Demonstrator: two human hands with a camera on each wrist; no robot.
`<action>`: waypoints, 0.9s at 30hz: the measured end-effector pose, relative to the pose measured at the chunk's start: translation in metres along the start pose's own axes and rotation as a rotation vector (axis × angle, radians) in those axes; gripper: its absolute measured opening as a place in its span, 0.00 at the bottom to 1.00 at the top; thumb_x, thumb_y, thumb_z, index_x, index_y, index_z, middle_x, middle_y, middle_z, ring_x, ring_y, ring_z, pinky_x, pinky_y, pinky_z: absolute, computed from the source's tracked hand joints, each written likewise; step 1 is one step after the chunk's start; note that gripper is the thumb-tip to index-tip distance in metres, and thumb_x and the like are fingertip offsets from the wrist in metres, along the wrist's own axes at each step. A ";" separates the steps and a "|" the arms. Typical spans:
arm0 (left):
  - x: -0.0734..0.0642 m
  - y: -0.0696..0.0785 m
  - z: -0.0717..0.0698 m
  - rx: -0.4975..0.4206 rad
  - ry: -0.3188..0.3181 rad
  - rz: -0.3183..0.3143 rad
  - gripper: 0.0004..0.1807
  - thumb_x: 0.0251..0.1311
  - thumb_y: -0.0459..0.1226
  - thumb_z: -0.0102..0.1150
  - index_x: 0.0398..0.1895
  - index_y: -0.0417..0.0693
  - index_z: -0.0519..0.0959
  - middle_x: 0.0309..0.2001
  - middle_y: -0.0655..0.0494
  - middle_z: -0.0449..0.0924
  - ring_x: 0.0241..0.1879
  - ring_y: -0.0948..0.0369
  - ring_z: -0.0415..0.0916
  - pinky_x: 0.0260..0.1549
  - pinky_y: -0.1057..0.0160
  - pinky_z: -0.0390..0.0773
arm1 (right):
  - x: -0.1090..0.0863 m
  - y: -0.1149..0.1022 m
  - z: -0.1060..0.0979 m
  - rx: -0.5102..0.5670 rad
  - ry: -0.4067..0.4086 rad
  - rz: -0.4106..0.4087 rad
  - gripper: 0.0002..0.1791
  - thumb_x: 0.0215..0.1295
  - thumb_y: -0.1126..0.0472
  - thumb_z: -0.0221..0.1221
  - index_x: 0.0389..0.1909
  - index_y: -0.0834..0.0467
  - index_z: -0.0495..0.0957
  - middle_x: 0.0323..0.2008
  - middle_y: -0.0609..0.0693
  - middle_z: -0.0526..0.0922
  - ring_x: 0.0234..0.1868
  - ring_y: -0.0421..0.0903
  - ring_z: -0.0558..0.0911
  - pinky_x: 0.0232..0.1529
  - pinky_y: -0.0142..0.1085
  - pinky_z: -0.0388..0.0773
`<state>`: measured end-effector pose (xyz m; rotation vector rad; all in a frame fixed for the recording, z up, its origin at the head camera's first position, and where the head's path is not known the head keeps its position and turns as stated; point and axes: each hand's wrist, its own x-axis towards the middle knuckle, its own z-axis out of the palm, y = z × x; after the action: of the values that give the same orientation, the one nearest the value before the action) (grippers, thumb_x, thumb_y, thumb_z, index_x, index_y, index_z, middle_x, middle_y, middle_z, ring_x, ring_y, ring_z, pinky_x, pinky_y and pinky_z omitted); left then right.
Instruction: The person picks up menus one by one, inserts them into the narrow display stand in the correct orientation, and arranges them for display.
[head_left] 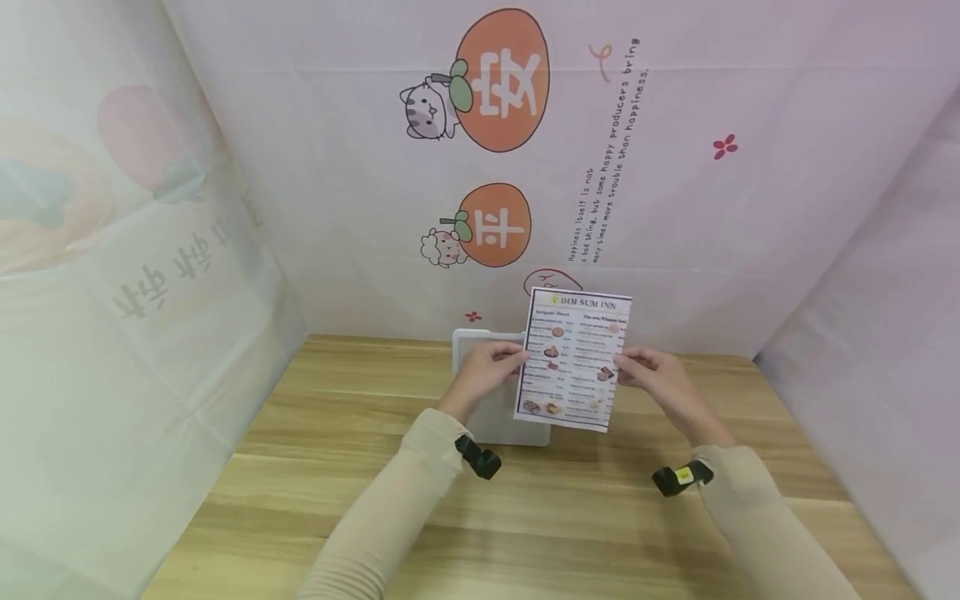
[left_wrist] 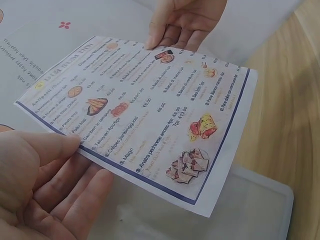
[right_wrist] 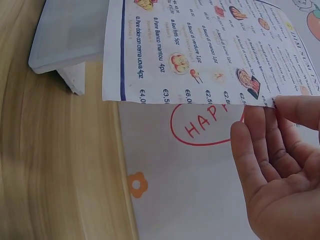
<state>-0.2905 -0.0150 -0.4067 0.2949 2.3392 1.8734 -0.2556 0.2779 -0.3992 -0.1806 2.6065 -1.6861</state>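
Note:
A printed paper menu (head_left: pixel 573 358) headed "DIM SUM INN" is held up in the air between both hands. My left hand (head_left: pixel 483 375) pinches its left edge between thumb and fingers, as the left wrist view also shows on the menu (left_wrist: pixel 140 120). Opposite, my right hand (head_left: pixel 660 383) pinches the right edge; in the right wrist view the thumb of that hand (right_wrist: pixel 285 165) lies on the printed side. Behind the menu stands a white board (head_left: pixel 502 421) with rounded corners, partly hidden by the sheet and the left hand.
The board leans on a support leg (right_wrist: pixel 72 77) on the wooden table (head_left: pixel 360 467). A printed cloth (head_left: pixel 360 208) hangs behind the table, with more cloth at both sides. Dark wrist straps (head_left: pixel 477 457) sit over the beige sleeves.

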 end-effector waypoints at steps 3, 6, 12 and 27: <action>-0.001 0.004 -0.004 0.000 0.007 -0.001 0.14 0.68 0.41 0.63 0.50 0.43 0.85 0.45 0.52 0.86 0.43 0.60 0.84 0.45 0.63 0.83 | 0.004 -0.003 0.001 0.003 0.007 -0.009 0.32 0.74 0.43 0.56 0.59 0.69 0.72 0.53 0.63 0.81 0.48 0.47 0.84 0.64 0.53 0.69; -0.003 0.008 -0.008 -0.010 0.014 0.001 0.14 0.68 0.43 0.64 0.50 0.44 0.85 0.47 0.53 0.86 0.45 0.59 0.84 0.45 0.64 0.83 | 0.006 -0.007 0.003 0.013 0.001 -0.012 0.32 0.74 0.43 0.55 0.60 0.68 0.72 0.54 0.63 0.81 0.52 0.53 0.82 0.66 0.57 0.65; -0.002 0.016 -0.018 -0.035 0.023 -0.007 0.16 0.67 0.44 0.65 0.50 0.44 0.85 0.46 0.53 0.86 0.44 0.59 0.84 0.49 0.60 0.82 | 0.009 -0.020 0.006 0.016 -0.008 -0.010 0.32 0.74 0.40 0.54 0.62 0.64 0.71 0.56 0.62 0.79 0.58 0.59 0.78 0.69 0.64 0.55; 0.002 0.028 -0.040 -0.055 0.046 0.039 0.16 0.65 0.44 0.67 0.49 0.44 0.86 0.47 0.52 0.84 0.46 0.58 0.83 0.45 0.65 0.82 | 0.029 -0.040 0.015 0.014 0.060 -0.051 0.30 0.73 0.41 0.55 0.59 0.63 0.73 0.53 0.59 0.80 0.52 0.54 0.79 0.67 0.57 0.63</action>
<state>-0.2996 -0.0465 -0.3708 0.2963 2.3224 1.9795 -0.2797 0.2450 -0.3681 -0.2008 2.6542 -1.7514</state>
